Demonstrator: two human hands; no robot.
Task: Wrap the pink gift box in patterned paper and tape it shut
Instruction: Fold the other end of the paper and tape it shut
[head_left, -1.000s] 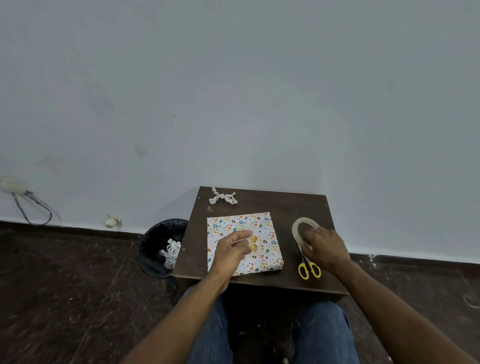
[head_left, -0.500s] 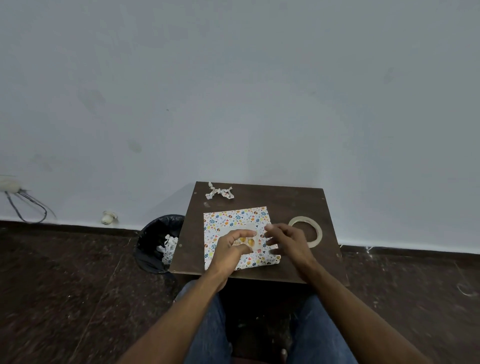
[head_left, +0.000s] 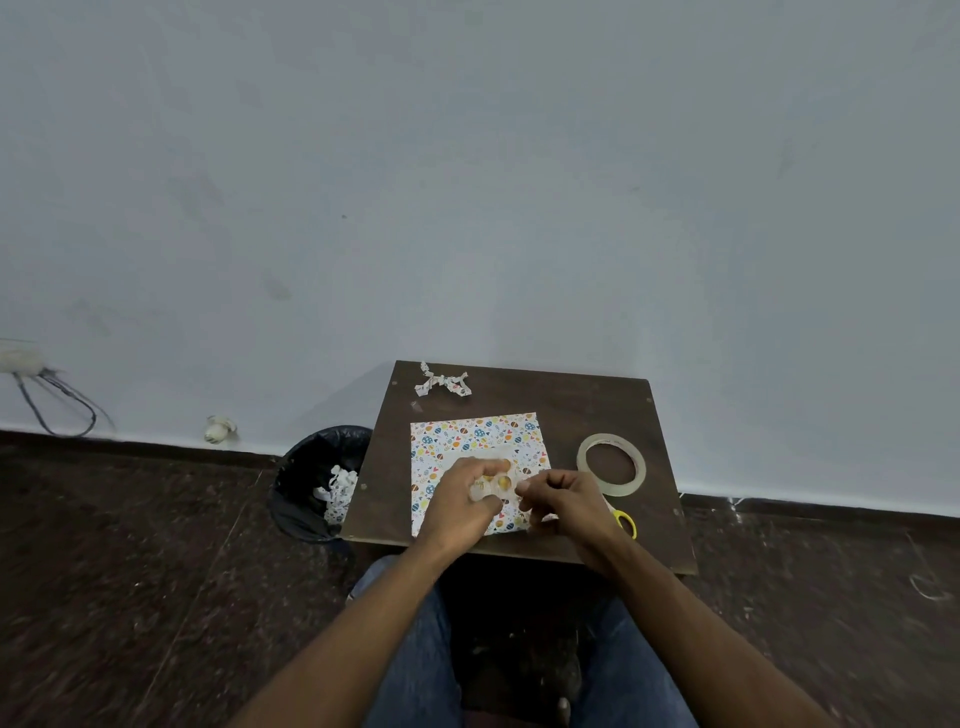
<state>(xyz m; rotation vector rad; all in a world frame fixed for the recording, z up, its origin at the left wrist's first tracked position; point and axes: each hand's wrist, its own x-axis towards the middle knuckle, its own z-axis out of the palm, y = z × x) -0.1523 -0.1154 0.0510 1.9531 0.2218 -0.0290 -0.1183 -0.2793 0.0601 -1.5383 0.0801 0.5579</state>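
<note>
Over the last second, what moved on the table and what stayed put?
The right hand left the tape roll and scissors and came across to the middle of the wrapped box, meeting the left hand. Both now pinch something small there, probably a piece of tape, too blurred to tell. The left hand, box, tape roll, paper scrap and bin stayed put.

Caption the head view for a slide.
Both hands, left hand and right hand, work on the patterned-paper-wrapped box atop a dark wooden table, clear tape roll alongside.
</note>
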